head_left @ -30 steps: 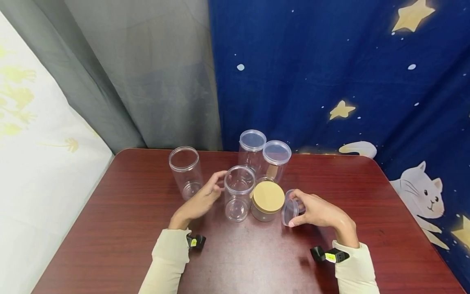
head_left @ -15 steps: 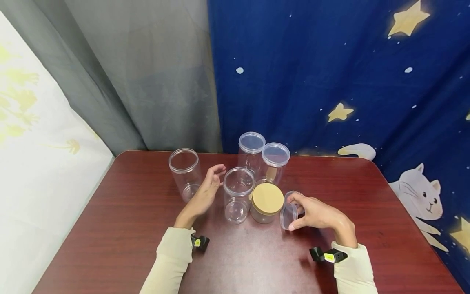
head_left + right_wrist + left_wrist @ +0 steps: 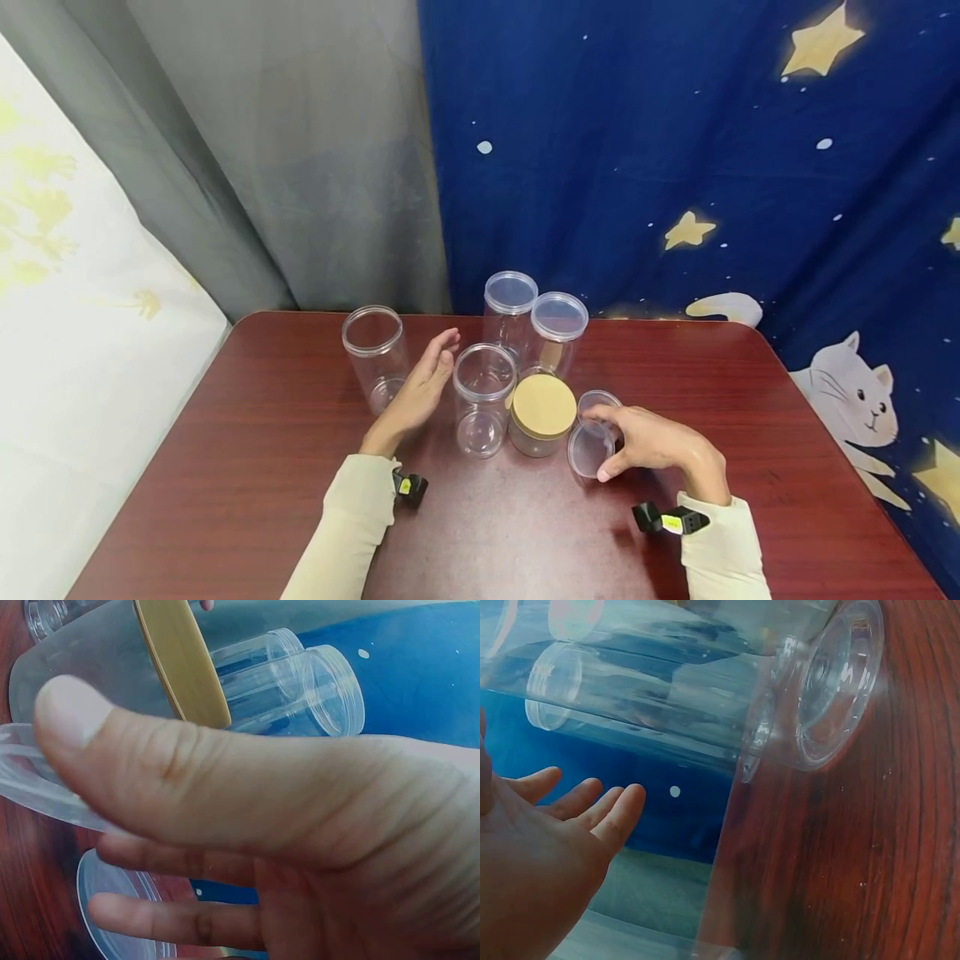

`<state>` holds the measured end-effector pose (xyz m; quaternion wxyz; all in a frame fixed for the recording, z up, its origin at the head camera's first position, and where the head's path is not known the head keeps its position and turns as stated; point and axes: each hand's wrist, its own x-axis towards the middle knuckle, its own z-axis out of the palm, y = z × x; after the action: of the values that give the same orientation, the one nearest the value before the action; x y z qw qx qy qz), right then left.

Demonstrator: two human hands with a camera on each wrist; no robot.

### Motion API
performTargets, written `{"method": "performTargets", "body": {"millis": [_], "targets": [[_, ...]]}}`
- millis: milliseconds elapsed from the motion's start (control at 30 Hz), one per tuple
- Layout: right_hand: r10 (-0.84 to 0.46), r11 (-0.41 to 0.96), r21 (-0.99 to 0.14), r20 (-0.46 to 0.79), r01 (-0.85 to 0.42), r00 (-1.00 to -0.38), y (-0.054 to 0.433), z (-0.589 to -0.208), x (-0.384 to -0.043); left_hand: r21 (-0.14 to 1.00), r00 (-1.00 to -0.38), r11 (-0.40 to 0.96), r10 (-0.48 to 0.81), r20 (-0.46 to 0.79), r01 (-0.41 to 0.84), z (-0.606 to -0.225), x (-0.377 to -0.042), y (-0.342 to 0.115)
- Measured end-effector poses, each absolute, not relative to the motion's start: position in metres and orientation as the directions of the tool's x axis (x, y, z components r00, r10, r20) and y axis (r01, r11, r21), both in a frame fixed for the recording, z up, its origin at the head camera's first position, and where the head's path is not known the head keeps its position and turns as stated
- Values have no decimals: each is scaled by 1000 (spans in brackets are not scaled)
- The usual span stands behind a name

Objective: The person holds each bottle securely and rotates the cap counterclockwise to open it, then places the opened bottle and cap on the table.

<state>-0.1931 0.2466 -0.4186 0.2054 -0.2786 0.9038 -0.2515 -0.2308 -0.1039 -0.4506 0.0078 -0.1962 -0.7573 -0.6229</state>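
Note:
My left hand [image 3: 418, 396] has straight fingers and holds nothing. It stands between an uncapped clear jar [image 3: 372, 350] on its left and another uncapped clear jar [image 3: 481, 408] on its right; in the left wrist view its palm [image 3: 540, 855] faces the latter jar. My right hand [image 3: 648, 442] grips a round translucent lid [image 3: 588, 452] at the rim, thumb at the near side and fingers at the far side. A second clear lid [image 3: 597, 400] lies just behind it, partly hidden by the fingers. In the right wrist view the thumb [image 3: 172, 765] covers part of the held lid.
A squat jar with a gold lid [image 3: 543, 406] stands left of the held lid. Behind it are two tall clear jars with translucent lids [image 3: 511, 292]. The brown table [image 3: 480, 533] ends at a grey curtain [image 3: 300, 150] and a blue one [image 3: 585, 150].
My left hand has drawn back from the middle jar and its fingers have straightened. The lid at my right hand has gone from steeply tilted to nearly flat.

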Motion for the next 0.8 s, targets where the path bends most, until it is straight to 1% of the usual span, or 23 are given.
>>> {"method": "performTargets", "body": {"millis": [67,200,367,600,800], "targets": [[-612,710,-585,-236,-393,-755,248,-419,-193,940,-924,156,289,251,304,-453,-234,-103],[-596,708,-626,-281,-327,-752,251,-419,-191,941,-927,160,285,244,297,-457,-238,-102],[-572,715,-648,-325,-262,-753,251,-419,-190,948,-934,156,274,230,279,-462,-246,-101],[-568,717,-651,-338,-249,-751,251,-421,-191,968,-942,103,276,191,227,-465,-253,-101],[-572,720,-640,-326,-270,-753,251,-423,-192,971,-939,117,304,163,206,-466,-256,-101]]}}
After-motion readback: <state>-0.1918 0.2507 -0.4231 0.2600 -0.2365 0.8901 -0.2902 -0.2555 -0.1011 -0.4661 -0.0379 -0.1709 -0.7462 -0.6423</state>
